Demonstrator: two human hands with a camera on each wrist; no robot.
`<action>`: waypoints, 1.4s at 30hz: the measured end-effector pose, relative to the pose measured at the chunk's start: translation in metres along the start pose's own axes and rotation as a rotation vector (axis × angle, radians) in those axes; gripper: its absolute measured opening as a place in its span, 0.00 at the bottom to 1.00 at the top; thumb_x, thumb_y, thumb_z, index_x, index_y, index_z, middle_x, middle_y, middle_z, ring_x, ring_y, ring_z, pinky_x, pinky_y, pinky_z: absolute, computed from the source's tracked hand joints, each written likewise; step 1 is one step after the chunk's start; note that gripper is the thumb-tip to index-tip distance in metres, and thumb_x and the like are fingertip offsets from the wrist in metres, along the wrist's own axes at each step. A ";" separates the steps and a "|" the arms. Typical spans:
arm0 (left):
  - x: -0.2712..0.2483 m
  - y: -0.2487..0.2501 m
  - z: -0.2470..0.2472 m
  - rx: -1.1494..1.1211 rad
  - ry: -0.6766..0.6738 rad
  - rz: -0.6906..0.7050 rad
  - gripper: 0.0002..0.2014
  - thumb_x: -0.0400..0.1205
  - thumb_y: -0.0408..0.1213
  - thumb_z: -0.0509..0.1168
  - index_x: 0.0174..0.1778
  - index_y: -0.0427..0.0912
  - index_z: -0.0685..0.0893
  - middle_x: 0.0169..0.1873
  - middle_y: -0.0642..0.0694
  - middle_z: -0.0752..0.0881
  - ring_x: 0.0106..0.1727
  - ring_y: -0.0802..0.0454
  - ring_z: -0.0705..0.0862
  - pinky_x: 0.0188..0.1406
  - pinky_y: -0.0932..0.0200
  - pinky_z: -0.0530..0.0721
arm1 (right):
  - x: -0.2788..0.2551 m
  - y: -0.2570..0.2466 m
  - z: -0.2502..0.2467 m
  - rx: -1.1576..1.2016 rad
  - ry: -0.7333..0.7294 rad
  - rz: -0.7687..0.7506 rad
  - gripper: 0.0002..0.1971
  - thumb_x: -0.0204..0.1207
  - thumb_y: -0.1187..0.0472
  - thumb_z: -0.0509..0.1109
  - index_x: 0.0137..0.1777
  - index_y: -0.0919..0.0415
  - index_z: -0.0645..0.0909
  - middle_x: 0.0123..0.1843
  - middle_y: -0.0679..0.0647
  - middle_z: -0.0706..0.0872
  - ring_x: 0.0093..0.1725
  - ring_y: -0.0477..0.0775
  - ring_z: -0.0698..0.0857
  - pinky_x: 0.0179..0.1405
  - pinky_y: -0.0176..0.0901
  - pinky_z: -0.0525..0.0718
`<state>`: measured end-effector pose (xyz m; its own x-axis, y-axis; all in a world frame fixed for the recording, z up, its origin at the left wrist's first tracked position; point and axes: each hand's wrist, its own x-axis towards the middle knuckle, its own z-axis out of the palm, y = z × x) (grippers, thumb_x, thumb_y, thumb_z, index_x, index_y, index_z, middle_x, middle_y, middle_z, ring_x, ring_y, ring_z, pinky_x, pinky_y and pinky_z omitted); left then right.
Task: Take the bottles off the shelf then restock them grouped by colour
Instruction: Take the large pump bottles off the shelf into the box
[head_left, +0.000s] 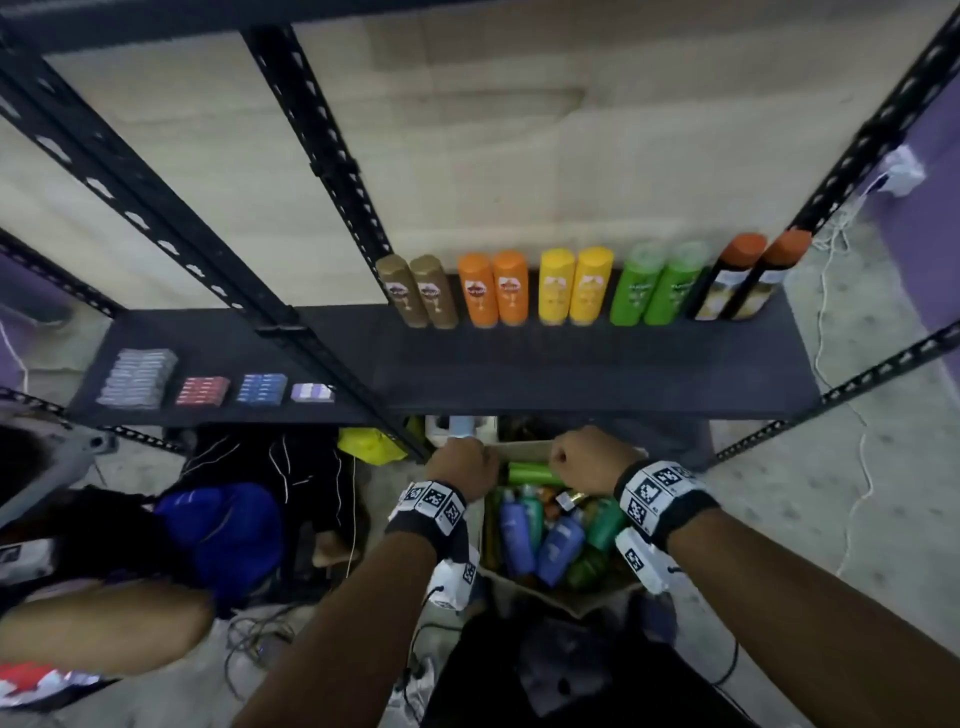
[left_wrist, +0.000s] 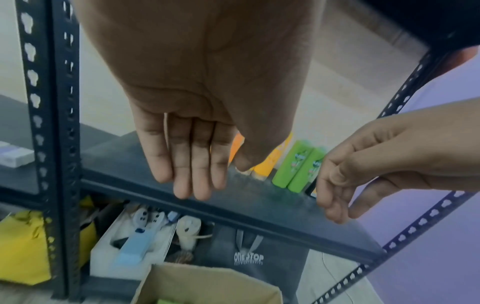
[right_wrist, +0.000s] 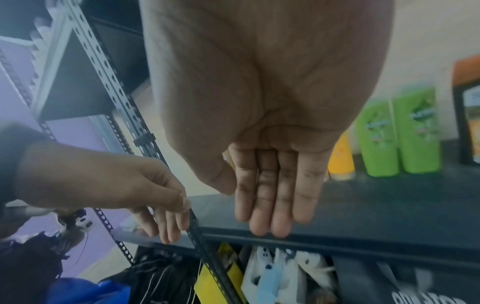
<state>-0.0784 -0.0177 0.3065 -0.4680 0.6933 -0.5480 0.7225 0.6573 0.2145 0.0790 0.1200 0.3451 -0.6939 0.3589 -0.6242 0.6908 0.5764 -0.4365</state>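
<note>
A person's left hand (left_wrist: 192, 131) and right hand (right_wrist: 265, 164) hang side by side, apart from each other, just in front of the dark shelf (head_left: 571, 374) and above an open cardboard box (head_left: 597, 597) on the floor; both hands are empty, with fingers (left_wrist: 182, 164) held nearly straight and close together, pointing down past the shelf's front edge and touching nothing that the wrist views show. In the box lie loose bottles (head_left: 540, 535), blue, green and others, heaped without order. At the back of the shelf, against a pale wall (head_left: 519, 130), ten bottles stand upright in touching pairs by colour: two gold bottles (head_left: 418, 291), two orange bottles (head_left: 493, 288), two yellow bottles (head_left: 574, 286), two green bottles (head_left: 657, 283) and two black bottles with orange caps (head_left: 743, 278) at the far right. Left of a black perforated upright (head_left: 311, 145), the neighbouring shelf carries small flat packs (head_left: 208, 387) in grey, red, blue and lilac. Under the shelf sit a yellow bag (left_wrist: 23, 246), a white tray of small items (left_wrist: 135, 242) and a dark bag printed "ONE STOP" (left_wrist: 249, 257). White cables (head_left: 831, 312) trail down the purple wall at right.
</note>
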 end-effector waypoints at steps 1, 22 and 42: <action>0.001 0.002 0.009 0.000 -0.001 -0.008 0.21 0.90 0.48 0.54 0.62 0.38 0.86 0.58 0.35 0.89 0.57 0.33 0.87 0.45 0.52 0.78 | 0.002 0.007 0.007 0.004 -0.009 0.012 0.18 0.83 0.56 0.62 0.33 0.62 0.79 0.33 0.58 0.83 0.32 0.57 0.80 0.34 0.48 0.75; 0.100 0.019 0.142 0.017 -0.276 -0.074 0.23 0.89 0.50 0.56 0.62 0.34 0.87 0.62 0.31 0.87 0.61 0.33 0.87 0.53 0.49 0.83 | 0.090 0.138 0.120 0.269 -0.045 0.351 0.18 0.89 0.57 0.59 0.36 0.62 0.74 0.39 0.60 0.80 0.44 0.63 0.80 0.41 0.46 0.71; 0.374 -0.009 0.369 0.254 -0.304 0.098 0.25 0.87 0.53 0.60 0.67 0.33 0.82 0.66 0.32 0.84 0.68 0.33 0.83 0.62 0.42 0.84 | 0.299 0.323 0.313 0.401 -0.126 0.748 0.23 0.90 0.53 0.57 0.78 0.66 0.75 0.79 0.66 0.76 0.77 0.65 0.77 0.70 0.47 0.74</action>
<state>-0.0724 0.1269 -0.1991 -0.2464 0.6046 -0.7574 0.8765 0.4725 0.0921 0.1584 0.1838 -0.1857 -0.0158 0.4429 -0.8964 0.9939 -0.0910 -0.0625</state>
